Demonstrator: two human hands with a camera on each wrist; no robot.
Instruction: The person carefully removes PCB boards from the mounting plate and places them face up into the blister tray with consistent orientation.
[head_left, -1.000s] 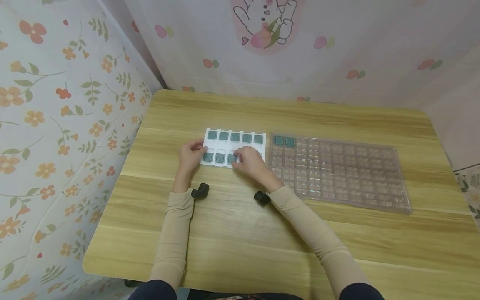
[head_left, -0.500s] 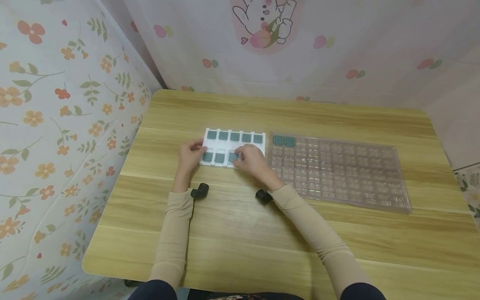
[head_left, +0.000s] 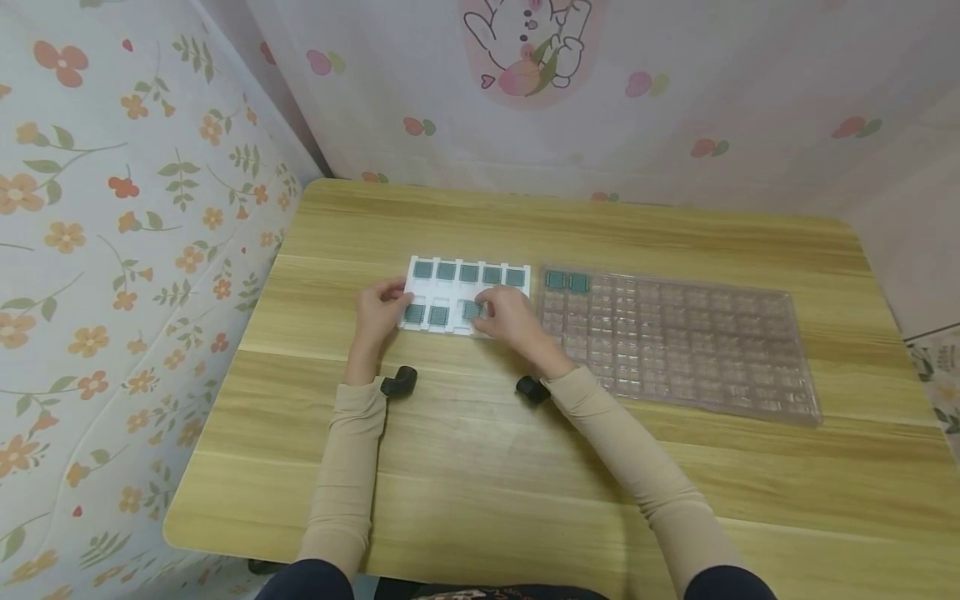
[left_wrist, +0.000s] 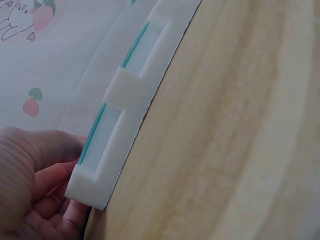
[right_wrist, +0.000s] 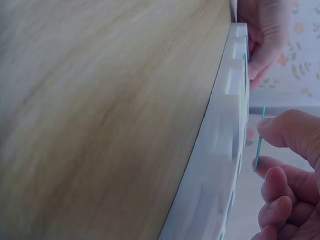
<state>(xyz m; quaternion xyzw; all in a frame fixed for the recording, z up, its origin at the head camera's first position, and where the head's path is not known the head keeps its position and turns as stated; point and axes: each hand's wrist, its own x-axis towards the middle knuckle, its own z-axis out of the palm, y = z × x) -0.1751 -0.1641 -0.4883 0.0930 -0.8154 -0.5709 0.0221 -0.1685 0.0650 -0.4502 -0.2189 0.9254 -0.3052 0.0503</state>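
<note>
In the head view, my left hand grips the left end of a white tray. The left wrist view shows its thumb near the tray corner, beside a green chip's edge. My right hand pinches a thin square green chip between thumb and index finger. In the right wrist view this chip is held by its edges, apart from the tray. Several green chips fill the tray's far row. Two more chips sit at the left of the near row; the right hand hides that row's right part.
A clear plastic tray with many small pockets lies to the right of the white tray. Two green chips sit in its far left corner. A wooden table carries both trays. Printed curtains hang behind and at the left.
My right hand has moved slightly to the right with the pinched chip, away from the two near-row chips. The left hand still holds the tray.
</note>
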